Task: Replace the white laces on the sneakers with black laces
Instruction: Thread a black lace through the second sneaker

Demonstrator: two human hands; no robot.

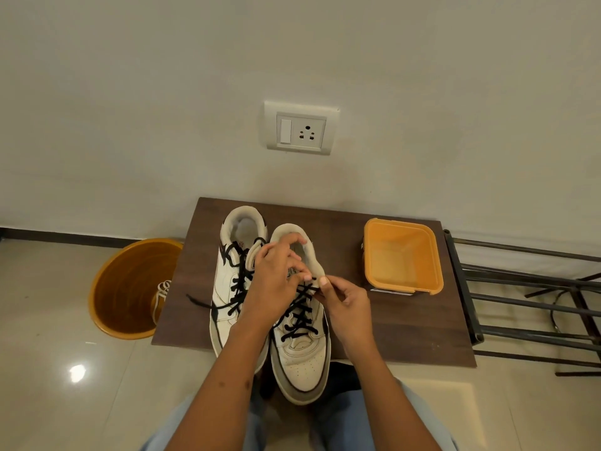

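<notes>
Blue-trousered knees [374,415] sit nearest, just under the right sneaker [300,359], whose toe overhangs the board [406,323]. Its black lace [300,315] is pinched near the top eyelets by the right hand [346,307]. The left hand [271,284] curls its fingers on the tongue and collar. Beside it stands the left sneaker [227,281], black-laced too. A white lace [161,296] lies in the round tub [130,288] on the tiled floor; a square tub [401,255] sits on the board by the wall.

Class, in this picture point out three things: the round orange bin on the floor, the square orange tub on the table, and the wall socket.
Round orange bin [125,289]: head view, inner wall.
Square orange tub [434,255]: head view, right inner wall.
Wall socket [300,127]: head view, faceplate.
</notes>
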